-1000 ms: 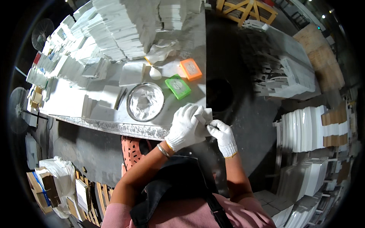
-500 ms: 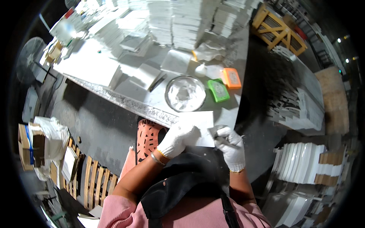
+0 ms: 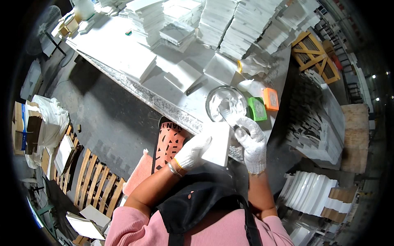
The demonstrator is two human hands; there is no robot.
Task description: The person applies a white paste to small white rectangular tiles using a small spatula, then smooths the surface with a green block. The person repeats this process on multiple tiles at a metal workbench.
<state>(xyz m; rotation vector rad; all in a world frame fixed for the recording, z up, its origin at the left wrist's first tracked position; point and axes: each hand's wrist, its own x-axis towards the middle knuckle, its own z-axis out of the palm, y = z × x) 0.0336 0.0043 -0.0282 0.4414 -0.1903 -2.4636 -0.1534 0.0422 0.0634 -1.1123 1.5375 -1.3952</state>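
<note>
My left hand [image 3: 193, 152], in a white knit glove, grips the edge of a white tile [image 3: 217, 143] tilted in front of me at the table's near edge. My gloved right hand [image 3: 251, 143] is closed around a putty knife [image 3: 227, 116], its metal blade reaching over the near rim of a round metal bowl [image 3: 208, 97]. White paste [image 3: 225, 100] coats the inside of the bowl. Whether the blade touches the paste is hard to tell. Beyond the bowl's right side stand a green box [image 3: 257, 109] and an orange box [image 3: 271, 99].
On the stone-topped table [image 3: 172, 96] lie loose tiles [image 3: 183, 76], a dark flat tool [image 3: 197, 87] and a spare glove [image 3: 253, 65]. Tall tile stacks [image 3: 217, 24] rise at the back. Wooden pallets [image 3: 96, 180] are on the floor at left; wrapped stacks [image 3: 310, 190] stand at right.
The putty knife has moved from beside the tile to the bowl. My left hand has tilted the tile more upright. The whole view has shifted, with the table now further right.
</note>
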